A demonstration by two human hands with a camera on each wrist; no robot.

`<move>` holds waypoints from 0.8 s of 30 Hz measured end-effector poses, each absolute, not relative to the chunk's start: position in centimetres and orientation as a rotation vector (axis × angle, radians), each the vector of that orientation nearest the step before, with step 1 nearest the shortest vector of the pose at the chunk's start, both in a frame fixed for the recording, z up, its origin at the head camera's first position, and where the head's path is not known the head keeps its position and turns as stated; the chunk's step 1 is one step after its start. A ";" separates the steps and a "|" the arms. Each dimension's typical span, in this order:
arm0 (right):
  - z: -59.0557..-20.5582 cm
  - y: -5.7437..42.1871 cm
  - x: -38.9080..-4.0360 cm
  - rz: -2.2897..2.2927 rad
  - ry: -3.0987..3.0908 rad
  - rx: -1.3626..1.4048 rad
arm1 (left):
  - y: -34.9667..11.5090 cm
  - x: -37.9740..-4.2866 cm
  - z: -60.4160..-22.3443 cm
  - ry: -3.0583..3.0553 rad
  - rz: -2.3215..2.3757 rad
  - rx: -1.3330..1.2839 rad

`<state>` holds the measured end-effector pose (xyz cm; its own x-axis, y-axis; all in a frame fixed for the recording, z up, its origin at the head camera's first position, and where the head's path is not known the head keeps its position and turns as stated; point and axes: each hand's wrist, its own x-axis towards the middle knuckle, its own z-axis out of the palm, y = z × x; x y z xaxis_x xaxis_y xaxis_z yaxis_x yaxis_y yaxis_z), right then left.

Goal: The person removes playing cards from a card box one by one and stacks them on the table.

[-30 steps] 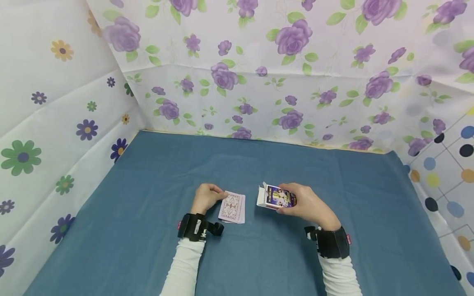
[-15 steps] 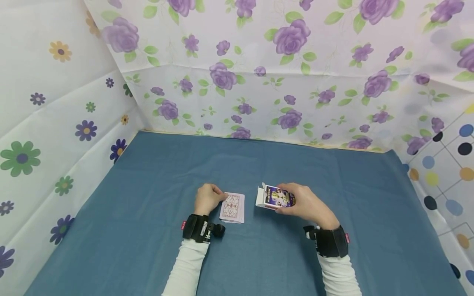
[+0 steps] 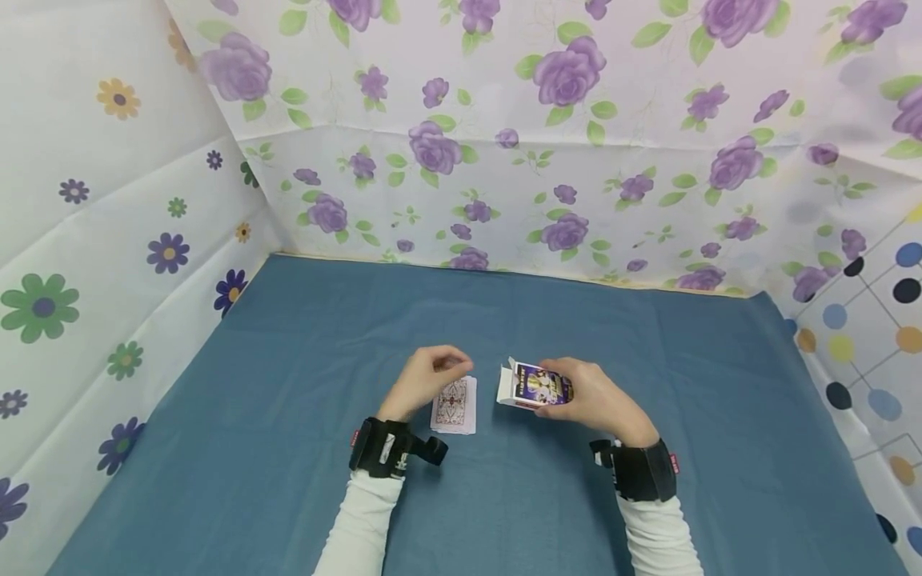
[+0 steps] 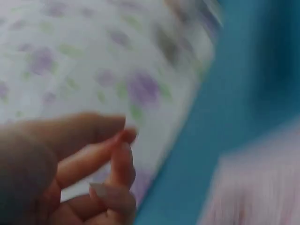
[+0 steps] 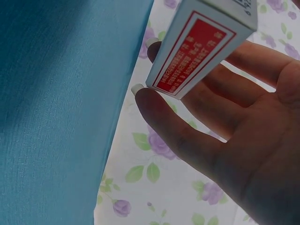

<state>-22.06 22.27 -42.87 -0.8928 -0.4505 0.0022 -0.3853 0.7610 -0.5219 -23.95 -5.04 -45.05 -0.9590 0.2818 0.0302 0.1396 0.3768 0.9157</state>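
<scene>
A stack of playing cards (image 3: 452, 404) lies face down on the blue cloth, red-patterned back up. My left hand (image 3: 425, 378) hovers over its upper left corner, hiding part of it. In the left wrist view the fingers of the left hand (image 4: 101, 159) are curled, tips close together, with nothing visible between them; the cards (image 4: 262, 183) are a pale blur at lower right. My right hand (image 3: 594, 400) grips a purple and white card box (image 3: 540, 386) whose open flap points left toward the stack. The right wrist view shows the box's (image 5: 192, 54) red-printed narrow side between thumb and fingers.
Blue cloth (image 3: 346, 320) covers the table. A purple-flowered sheet (image 3: 461, 192) hangs behind it, with a flower-print sheet (image 3: 108, 224) on the left and a dotted one (image 3: 879, 344) on the right. Both wrists wear black camera straps (image 3: 644, 472).
My left hand has come off the stack's left edge and moved right and up over its upper corner. The cards lie squarer than before. The right hand and box stay nearly still.
</scene>
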 end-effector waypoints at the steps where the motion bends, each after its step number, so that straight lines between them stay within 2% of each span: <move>1: -42.9 22.2 -22.1 -0.800 2.831 -0.676 | -4.7 -23.8 -44.6 2.410 1.676 0.460; 5: -42.8 22.1 -22.0 -0.816 2.829 -0.691 | -2.9 -23.2 -43.7 2.301 1.654 0.577; 12: -42.8 21.8 -21.7 -0.816 2.838 -0.742 | -1.2 -22.4 -44.5 2.406 1.594 0.449; 24: -42.5 21.2 -21.3 -0.791 2.869 -0.772 | -1.2 -22.3 -44.4 2.317 1.646 0.349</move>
<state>-21.32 21.21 -42.48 -0.8719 -0.4851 0.0664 -0.4506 0.7420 -0.4965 -22.31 -1.20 -44.39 -0.9325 0.3511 -0.0850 0.0353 0.3229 0.9458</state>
